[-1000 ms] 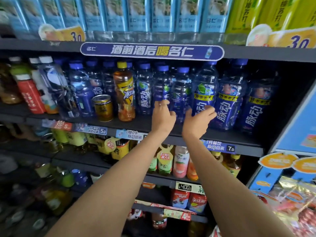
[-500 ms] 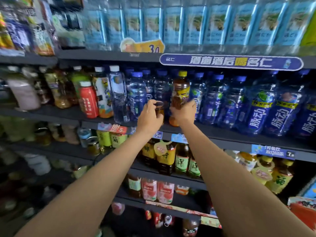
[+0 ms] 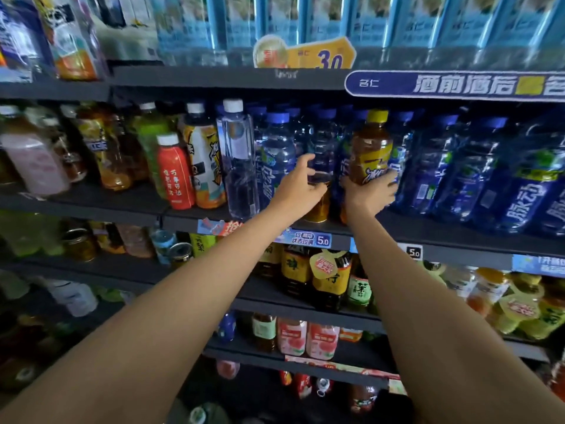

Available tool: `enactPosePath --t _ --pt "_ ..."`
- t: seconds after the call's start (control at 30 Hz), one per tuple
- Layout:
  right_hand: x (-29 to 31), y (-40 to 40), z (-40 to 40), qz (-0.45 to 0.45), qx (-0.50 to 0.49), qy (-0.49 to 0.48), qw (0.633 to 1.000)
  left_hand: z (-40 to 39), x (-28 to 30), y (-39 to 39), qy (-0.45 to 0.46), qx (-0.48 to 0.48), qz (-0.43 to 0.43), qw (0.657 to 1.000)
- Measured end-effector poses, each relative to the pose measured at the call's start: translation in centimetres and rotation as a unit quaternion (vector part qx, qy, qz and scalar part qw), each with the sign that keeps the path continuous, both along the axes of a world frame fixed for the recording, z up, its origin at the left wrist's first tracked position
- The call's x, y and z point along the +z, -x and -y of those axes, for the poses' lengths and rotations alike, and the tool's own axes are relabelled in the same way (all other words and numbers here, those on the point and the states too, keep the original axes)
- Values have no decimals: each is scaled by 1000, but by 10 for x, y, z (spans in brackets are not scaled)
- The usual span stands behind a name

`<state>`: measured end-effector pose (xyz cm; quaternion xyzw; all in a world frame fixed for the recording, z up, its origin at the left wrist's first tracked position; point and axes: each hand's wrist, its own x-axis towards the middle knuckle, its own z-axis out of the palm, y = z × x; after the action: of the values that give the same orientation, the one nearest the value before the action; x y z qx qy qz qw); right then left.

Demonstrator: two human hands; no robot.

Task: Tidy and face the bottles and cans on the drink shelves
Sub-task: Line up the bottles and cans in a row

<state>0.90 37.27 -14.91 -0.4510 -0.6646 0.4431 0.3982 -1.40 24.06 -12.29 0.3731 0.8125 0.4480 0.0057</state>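
Observation:
On the second shelf (image 3: 428, 231) a gold can (image 3: 319, 206) stands among blue-capped bottles (image 3: 276, 166). My left hand (image 3: 301, 188) curls around the can's upper part, thumb raised above its rim. To its right stands an iced tea bottle (image 3: 371, 151) with a yellow cap and yellow label. My right hand (image 3: 368, 192) grips that bottle's lower half. Both stand upright near the shelf's front edge.
A clear water bottle (image 3: 240, 160), a red bottle (image 3: 175, 172) and an orange-labelled bottle (image 3: 203, 160) stand left of the can. More blue bottles (image 3: 519, 191) fill the shelf to the right. Lower shelves hold tea and juice bottles (image 3: 331, 283). Price tags (image 3: 308, 238) line the shelf edges.
Both hands left the blue bottles on the right and moved left to the can and the iced tea bottle. The view shifted left and closer.

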Motion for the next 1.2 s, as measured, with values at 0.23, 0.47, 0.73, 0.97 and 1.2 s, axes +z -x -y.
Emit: enactPosePath --t 0.23,0.47,0.73,0.97,1.2 --pt "-4 -35 77 -118 -58 -233 964 24 3 -8 -97 -129 -4 987" --pt "57 -11 194 -250 -1 -228 941 136 27 12 -166 -94 -116 975" --pt "116 80 374 -176 129 -391 894 321 91 86 -252 -26 -88 963" --pt "161 146 473 -250 276 -263 890 429 129 156 -274 15 -63 959" --pt "183 219 516 -221 368 -324 843 485 144 215 -295 36 -64 953"
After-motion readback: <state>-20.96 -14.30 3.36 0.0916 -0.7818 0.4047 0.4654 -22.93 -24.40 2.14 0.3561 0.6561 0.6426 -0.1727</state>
